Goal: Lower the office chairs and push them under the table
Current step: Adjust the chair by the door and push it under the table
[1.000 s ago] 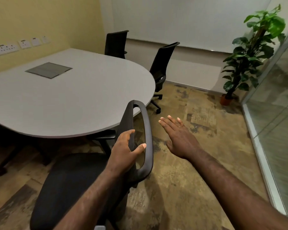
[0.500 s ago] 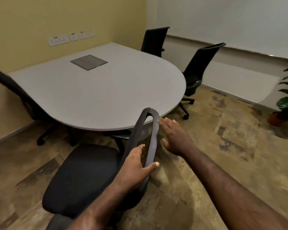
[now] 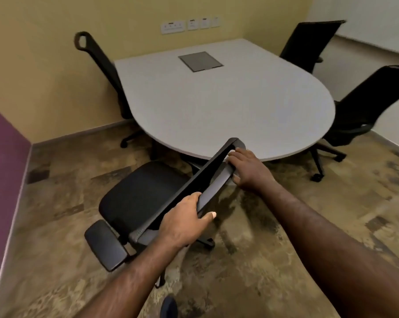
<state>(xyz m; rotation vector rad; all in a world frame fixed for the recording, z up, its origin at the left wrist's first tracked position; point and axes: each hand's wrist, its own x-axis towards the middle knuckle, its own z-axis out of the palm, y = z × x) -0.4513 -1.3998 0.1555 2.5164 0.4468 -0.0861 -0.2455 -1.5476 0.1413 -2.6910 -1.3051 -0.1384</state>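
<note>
A black office chair [image 3: 143,198] stands in front of me, its seat pointing toward the grey table [image 3: 228,104] and its backrest top just at the table's near edge. My left hand [image 3: 184,223] grips the near end of the backrest's top rim, thumb over the outside. My right hand [image 3: 246,168] holds the far end of the same rim, fingers curled over it. Three more black chairs stand round the table: one at the left [image 3: 104,72], one at the far right [image 3: 308,42], one at the right [image 3: 363,111].
The chair's armrest pad [image 3: 106,244] sticks out at lower left. A yellow wall with sockets [image 3: 187,25] backs the table; a purple wall [image 3: 3,161] closes the left. A grey cable hatch [image 3: 200,61] is set in the tabletop. Patterned floor spreads around me.
My right hand has moved from open air onto the backrest's far end and taken hold. The view has swung left and the chair has turned, its seat now facing the table.
</note>
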